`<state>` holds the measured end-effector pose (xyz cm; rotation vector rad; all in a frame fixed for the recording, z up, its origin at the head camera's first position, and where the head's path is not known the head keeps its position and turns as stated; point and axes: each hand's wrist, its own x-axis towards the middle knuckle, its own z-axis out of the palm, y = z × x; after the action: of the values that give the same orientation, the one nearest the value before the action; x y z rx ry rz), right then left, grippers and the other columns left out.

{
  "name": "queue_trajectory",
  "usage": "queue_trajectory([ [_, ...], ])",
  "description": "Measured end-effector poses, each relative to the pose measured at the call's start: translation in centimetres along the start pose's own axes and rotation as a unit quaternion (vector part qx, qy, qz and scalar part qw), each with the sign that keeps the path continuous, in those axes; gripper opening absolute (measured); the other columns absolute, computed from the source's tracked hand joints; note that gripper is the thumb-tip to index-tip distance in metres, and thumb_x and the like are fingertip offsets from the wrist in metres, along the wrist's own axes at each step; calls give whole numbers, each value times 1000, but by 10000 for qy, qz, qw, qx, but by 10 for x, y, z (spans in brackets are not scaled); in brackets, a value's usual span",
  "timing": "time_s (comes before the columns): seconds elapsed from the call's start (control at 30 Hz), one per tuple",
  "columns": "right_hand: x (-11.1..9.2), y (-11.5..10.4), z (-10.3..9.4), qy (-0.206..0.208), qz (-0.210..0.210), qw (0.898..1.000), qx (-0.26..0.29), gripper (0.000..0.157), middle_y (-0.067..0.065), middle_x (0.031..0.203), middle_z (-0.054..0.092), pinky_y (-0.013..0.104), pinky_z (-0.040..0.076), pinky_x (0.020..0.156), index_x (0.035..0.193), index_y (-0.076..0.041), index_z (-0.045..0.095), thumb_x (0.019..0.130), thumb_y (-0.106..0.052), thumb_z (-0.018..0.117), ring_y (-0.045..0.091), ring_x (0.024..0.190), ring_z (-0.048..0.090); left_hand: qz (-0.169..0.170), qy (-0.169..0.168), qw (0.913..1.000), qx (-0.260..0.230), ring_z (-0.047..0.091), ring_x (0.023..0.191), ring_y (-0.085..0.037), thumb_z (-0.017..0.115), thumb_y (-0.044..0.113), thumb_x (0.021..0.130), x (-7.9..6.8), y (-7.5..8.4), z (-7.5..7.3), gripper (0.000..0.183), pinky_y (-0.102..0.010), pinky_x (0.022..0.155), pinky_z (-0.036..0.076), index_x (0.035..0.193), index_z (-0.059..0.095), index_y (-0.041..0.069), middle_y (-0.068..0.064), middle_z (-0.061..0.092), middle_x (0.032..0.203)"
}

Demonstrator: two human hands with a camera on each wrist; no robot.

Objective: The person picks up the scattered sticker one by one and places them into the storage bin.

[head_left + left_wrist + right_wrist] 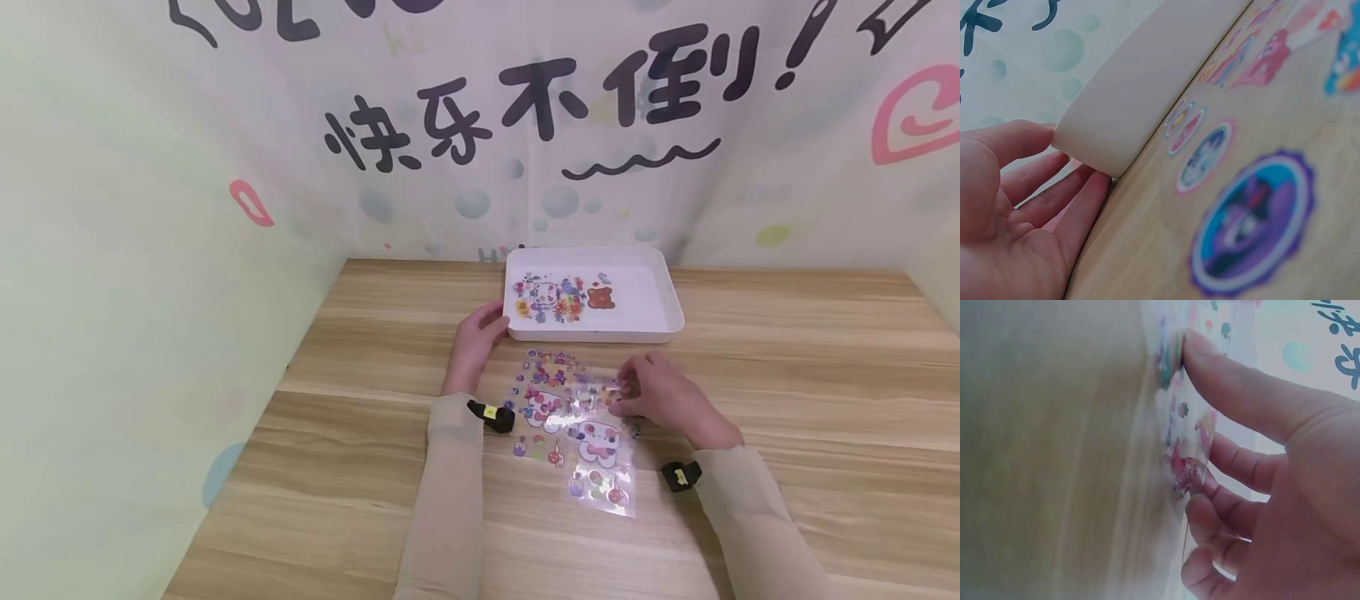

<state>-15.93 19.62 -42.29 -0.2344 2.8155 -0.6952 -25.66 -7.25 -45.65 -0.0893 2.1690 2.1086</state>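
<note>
A white tray (637,304) stands at the back of the table, with colourful stickers, a brown bear among them, lying in its left part. My left hand (474,340) holds the tray's front left corner; the left wrist view shows the fingertips (1105,181) against its wall. My right hand (663,396) grips the top right edge of a clear sticker sheet (600,450), its thumb (1207,353) pressed on the film. Under that sheet's left side lies another clear sticker sheet (542,412), printed with characters and small round pictures.
The wooden table (360,483) runs back to a printed cloth backdrop (420,200) with large dark characters. A pale wall (150,292) borders the left side. Black wrist cameras (681,476) sit at the cuffs of both sleeves.
</note>
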Motion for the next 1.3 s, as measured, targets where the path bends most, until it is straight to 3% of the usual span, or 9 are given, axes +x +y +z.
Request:
queue_trajectory([
  [0.2, 0, 0, -1, 156, -76, 9998, -131, 52, 4, 89, 55, 42, 35, 75, 101, -7, 56, 65, -38, 76, 27, 88, 42, 37, 26, 10000, 33, 53, 104, -8, 59, 22, 86, 1, -1, 0, 40, -21, 85, 47, 124, 52, 16, 4, 54, 118],
  [0.4, 3, 1, -1, 7, -60, 9999, 130, 58, 4, 87, 57, 38, 39, 70, 111, -2, 53, 68, -33, 76, 23, 81, 47, -30, 7, 10000, 11, 53, 104, -8, 59, 22, 86, 1, -1, -1, 38, -22, 85, 47, 123, 53, 17, 5, 54, 118],
  [0.57, 4, 9, -1, -111, -83, 9981, 602, 40, 5, 86, 59, 32, 47, 63, 112, -1, 53, 81, -22, 65, 17, 72, 54, -192, -55, 9998, -31, 52, 105, -9, 59, 20, 86, -4, 7, -2, 39, -24, 87, 46, 124, 52, 15, 1, 53, 121],
  [0.7, 4, 14, -2, -47, -23, 9967, 814, 27, 7, 91, 60, 36, 47, 68, 110, -3, 56, 89, -19, 54, 19, 78, 55, -229, -103, 9997, 7, 51, 108, -13, 57, 16, 87, -9, 16, -1, 40, -27, 89, 45, 126, 50, 11, -3, 51, 124],
  [0.83, 2, 18, -5, 77, -10, 9955, 947, 23, 8, 94, 60, 39, 47, 71, 106, -5, 60, 89, -18, 53, 22, 82, 54, -229, -63, 9997, -4, 52, 106, -11, 58, 17, 87, -6, 13, -1, 39, -25, 87, 46, 125, 51, 13, -1, 53, 122],
  [1.03, 0, 21, -8, 81, 47, 9927, 1204, 15, 5, 86, 60, 34, 44, 68, 97, -8, 61, 88, -18, 55, 20, 77, 52, -121, 32, 9999, 16, 53, 104, -8, 59, 21, 86, 0, 2, 0, 37, -22, 85, 47, 122, 54, 18, 5, 54, 117],
  [1.3, 2, 24, -9, 38, 52, 9933, 1153, 19, 3, 83, 58, 30, 42, 65, 93, -10, 62, 87, -28, 57, 19, 74, 50, -149, 48, 9999, 0, 52, 105, -9, 58, 19, 87, -1, 4, 1, 35, -24, 86, 46, 122, 54, 19, 2, 53, 121],
])
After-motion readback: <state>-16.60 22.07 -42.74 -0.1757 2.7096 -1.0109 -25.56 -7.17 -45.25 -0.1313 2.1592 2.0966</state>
